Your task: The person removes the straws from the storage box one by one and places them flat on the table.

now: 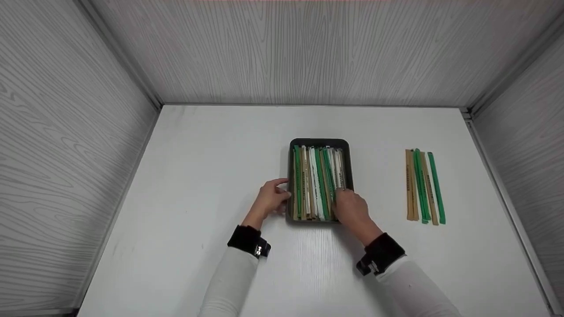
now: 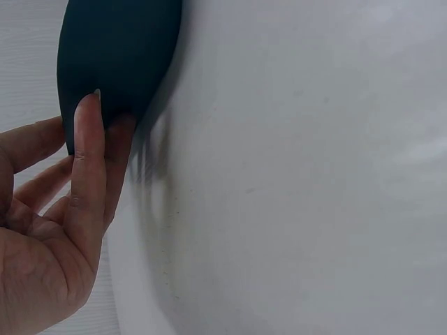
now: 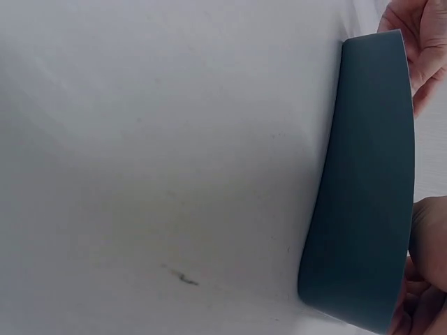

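Observation:
A dark rectangular tray (image 1: 319,141) stands mid-table, packed with slim, printed stick packets (image 1: 312,180) in green, brown and white, lying side by side lengthwise. My left hand (image 1: 272,197) is at the tray's left side; in the left wrist view its fingers lie fairly straight against the outer wall (image 2: 119,59). Over the near right corner, my right hand (image 1: 352,208) reaches in with curled fingers on the packets there. Its fingertips are hidden, and I cannot tell whether they pinch a packet. The right wrist view shows the tray's outer wall (image 3: 363,174) with that hand (image 3: 429,244) behind it.
To the right of the tray lies a loose group of brown and green stick packets (image 1: 424,187), roughly parallel and partly overlapping. Grey wood-grain panels (image 1: 291,53) enclose the white table (image 1: 211,145) at the back and both sides.

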{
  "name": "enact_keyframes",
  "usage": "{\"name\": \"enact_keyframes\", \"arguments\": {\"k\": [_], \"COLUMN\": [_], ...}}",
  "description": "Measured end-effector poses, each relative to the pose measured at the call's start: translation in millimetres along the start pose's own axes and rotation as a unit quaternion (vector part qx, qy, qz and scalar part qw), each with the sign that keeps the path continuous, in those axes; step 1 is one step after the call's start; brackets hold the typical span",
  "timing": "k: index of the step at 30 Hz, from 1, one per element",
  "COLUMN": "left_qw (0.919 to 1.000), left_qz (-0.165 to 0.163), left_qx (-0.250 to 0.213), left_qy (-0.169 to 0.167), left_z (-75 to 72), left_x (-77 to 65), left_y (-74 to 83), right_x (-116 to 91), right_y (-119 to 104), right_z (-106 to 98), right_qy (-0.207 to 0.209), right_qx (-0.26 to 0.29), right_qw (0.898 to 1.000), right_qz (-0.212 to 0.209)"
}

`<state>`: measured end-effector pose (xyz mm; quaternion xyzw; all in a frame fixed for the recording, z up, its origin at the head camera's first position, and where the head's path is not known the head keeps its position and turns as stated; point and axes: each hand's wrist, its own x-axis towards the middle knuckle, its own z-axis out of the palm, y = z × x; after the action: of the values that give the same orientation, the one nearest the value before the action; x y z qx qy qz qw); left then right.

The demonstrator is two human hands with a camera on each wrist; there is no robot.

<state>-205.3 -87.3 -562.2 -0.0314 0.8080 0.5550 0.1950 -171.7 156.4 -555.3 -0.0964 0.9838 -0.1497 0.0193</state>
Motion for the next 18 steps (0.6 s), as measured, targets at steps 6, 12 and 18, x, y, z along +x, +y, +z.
{"name": "enact_keyframes", "arguments": {"k": [6, 12, 18], "left_qw": [0.9999, 0.9994, 0.9993], "left_qz": [0.012, 0.02, 0.021], "left_qx": [0.009, 0.028, 0.029], "left_qy": [0.003, 0.006, 0.01], "left_z": [0.1, -0.2, -0.5], "left_x": [-0.1, -0.3, -0.4], "left_y": [0.3, 0.0, -0.1], "right_x": [-0.2, -1.3, -2.9], "right_y": [0.8, 2.6, 4.8], "right_z": [0.7, -1.2, -2.7], "right_qy": [-0.001, 0.003, 0.018], "right_qx": [0.002, 0.017, 0.05], "right_qw": [1.0, 1.0, 0.998], "right_qz": [0.01, 0.013, 0.017]}}
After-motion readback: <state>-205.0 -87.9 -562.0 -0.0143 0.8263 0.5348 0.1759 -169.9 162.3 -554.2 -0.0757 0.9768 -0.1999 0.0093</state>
